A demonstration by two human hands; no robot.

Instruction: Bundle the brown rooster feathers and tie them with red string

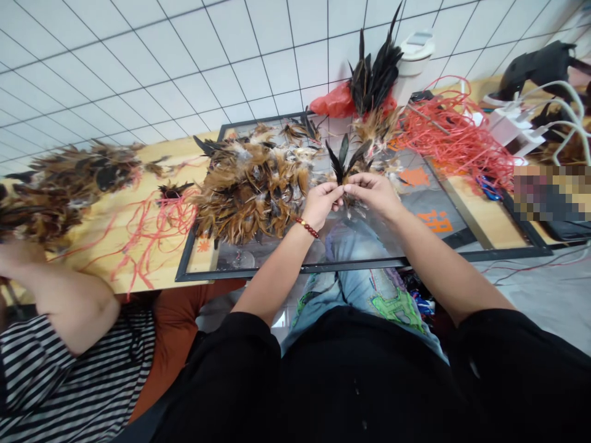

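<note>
A small bunch of dark and brown feathers (341,161) stands up between my two hands, its tips fanned away from me. My left hand (323,202), with a beaded bracelet at the wrist, pinches the lower end of the bunch. From the other side my right hand (372,194) closes thumb and fingers on the same end. Exactly where the fingertips meet the quills is hard to make out. Just left of my hands lies a big heap of brown feathers (253,184) on the black-framed glass panel (286,268).
Red plastic strings (466,138) are heaped at the right beside a white power strip (512,129). Black feathers (372,77) stand in a red bag (330,101) by the tiled wall. At left, a person in a striped shirt (83,375) sits near more feathers (78,178) and red strings (148,227).
</note>
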